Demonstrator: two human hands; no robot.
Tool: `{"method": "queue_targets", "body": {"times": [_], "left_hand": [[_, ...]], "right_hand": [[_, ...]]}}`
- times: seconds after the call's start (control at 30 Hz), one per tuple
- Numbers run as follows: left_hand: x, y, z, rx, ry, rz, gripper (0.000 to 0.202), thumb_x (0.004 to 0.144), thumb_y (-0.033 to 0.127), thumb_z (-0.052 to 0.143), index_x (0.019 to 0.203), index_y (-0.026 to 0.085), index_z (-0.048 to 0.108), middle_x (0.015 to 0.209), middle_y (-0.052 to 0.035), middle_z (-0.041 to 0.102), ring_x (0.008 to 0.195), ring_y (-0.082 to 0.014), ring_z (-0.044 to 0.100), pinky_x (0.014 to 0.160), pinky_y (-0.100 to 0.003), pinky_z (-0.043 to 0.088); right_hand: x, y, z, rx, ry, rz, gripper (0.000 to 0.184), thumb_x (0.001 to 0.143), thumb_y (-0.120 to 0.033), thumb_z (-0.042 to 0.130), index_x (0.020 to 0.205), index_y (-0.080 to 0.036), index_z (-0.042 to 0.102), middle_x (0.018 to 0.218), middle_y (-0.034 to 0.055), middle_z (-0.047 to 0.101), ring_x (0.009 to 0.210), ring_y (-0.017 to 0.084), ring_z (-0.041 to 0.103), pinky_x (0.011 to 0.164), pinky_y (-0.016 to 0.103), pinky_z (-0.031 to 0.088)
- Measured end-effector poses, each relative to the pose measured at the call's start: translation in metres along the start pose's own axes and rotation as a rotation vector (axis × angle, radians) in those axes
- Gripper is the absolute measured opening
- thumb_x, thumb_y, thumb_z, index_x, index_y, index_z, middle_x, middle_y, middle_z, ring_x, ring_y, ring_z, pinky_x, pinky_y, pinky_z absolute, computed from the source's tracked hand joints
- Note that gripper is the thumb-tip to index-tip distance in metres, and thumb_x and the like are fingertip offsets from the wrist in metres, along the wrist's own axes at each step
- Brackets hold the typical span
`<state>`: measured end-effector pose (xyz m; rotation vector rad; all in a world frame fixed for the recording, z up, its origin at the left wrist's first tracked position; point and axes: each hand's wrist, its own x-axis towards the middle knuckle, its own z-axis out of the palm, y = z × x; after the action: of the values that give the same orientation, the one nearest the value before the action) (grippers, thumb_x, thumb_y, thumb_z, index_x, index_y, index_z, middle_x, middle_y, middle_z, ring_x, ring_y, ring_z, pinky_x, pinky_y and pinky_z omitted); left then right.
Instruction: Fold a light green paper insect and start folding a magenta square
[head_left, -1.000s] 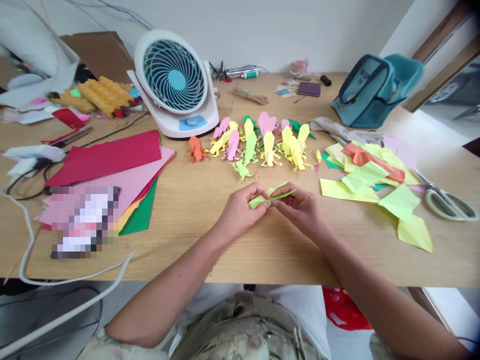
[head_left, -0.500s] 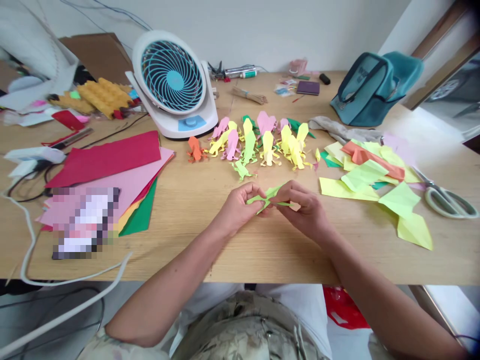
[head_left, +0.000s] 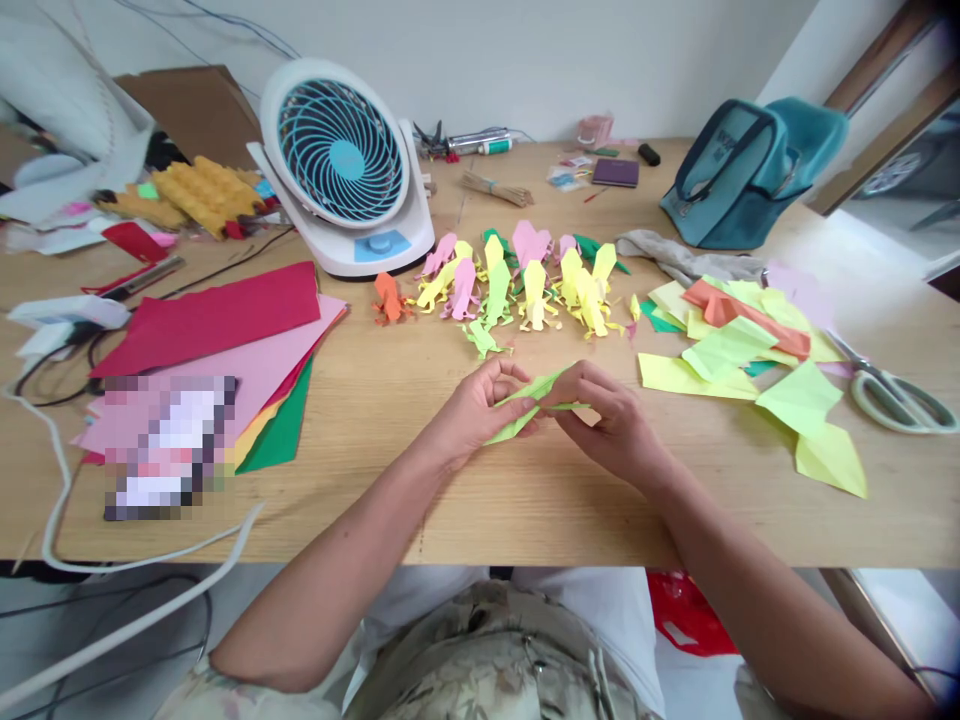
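Between my two hands is a piece of light green folded paper (head_left: 514, 424), held just above the table. My left hand (head_left: 480, 405) pinches its left part, thumb on top. My right hand (head_left: 606, 405) grips its right end with bent fingers, which hide part of the folds. Just beyond my hands stands a group of folded paper figures with thin legs: a light green one (head_left: 484, 339) nearest, an orange one (head_left: 391, 299) at the left, a pink one (head_left: 463, 290) and a pale yellow one (head_left: 535, 295) among several others.
Loose paper scraps (head_left: 731, 350) and scissors (head_left: 900, 398) lie at the right. Coloured paper sheets (head_left: 217, 320) and a blurred-out flat object (head_left: 172, 447) are at the left. A fan (head_left: 346, 165) stands behind, a teal bag (head_left: 724, 180) at the back right. A white cable (head_left: 150, 567) crosses the front left edge.
The green paper now shows a broader flat face, reaching lower beside my left thumb. Both hands stay in nearly the same place, still gripping it.
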<state>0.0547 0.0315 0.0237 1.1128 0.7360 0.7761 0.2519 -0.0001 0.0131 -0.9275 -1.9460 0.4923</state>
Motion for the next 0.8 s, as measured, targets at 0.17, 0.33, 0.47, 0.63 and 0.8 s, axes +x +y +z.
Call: {"method": "queue_targets", "body": {"times": [0.17,0.33,0.47,0.63,0.8], "left_hand": [[0.0010,0.0001,0.0028,0.068,0.117,0.117,0.047,0.076,0.031,0.079,0.110,0.020,0.048,0.086,-0.0011,0.073,0.063,-0.0102,0.067,0.064,-0.023,0.053],[-0.0014,-0.0058,0.0041,0.338,0.217,0.317,0.029,0.086,0.023,0.066,0.113,0.021,0.055,0.107,-0.0050,0.073,0.079,-0.0125,0.070,0.077,-0.025,0.054],[-0.0046,-0.0083,0.0038,0.666,0.281,0.475,0.020,0.089,0.021,0.063,0.110,0.022,0.065,0.107,-0.0031,0.074,0.094,-0.0160,0.070,0.090,-0.028,0.050],[-0.0045,-0.0086,0.0045,0.826,0.256,0.531,0.012,0.091,0.019,0.063,0.102,0.021,0.068,0.097,-0.0013,0.073,0.089,-0.0160,0.067,0.083,-0.026,0.049],[-0.0027,-0.0088,0.0032,0.868,0.258,0.512,0.004,0.089,0.024,0.067,0.090,0.020,0.068,0.087,-0.0013,0.070,0.083,-0.0165,0.064,0.077,-0.027,0.047]], "right_hand": [[0.0002,-0.0079,0.0038,0.248,0.170,0.313,0.020,0.096,-0.041,0.057,0.098,-0.023,0.066,0.088,0.0046,0.062,0.076,0.017,0.062,0.068,0.032,0.051],[0.0003,-0.0040,0.0063,0.566,0.100,0.582,0.034,0.092,-0.054,0.061,0.088,-0.020,0.067,0.075,0.0019,0.064,0.069,0.014,0.059,0.066,0.027,0.048],[0.0019,0.0013,0.0038,0.786,0.049,0.762,0.042,0.086,-0.061,0.064,0.088,-0.020,0.070,0.081,0.0029,0.067,0.071,0.014,0.061,0.064,0.026,0.048],[0.0036,0.0005,0.0038,0.618,-0.010,0.747,0.035,0.076,-0.051,0.079,0.079,-0.018,0.070,0.071,0.0001,0.064,0.064,0.010,0.053,0.062,0.024,0.041],[0.0063,-0.0016,0.0070,0.670,0.055,0.831,0.039,0.066,-0.052,0.084,0.071,-0.017,0.069,0.063,-0.0008,0.061,0.057,0.008,0.047,0.055,0.023,0.033]]}}
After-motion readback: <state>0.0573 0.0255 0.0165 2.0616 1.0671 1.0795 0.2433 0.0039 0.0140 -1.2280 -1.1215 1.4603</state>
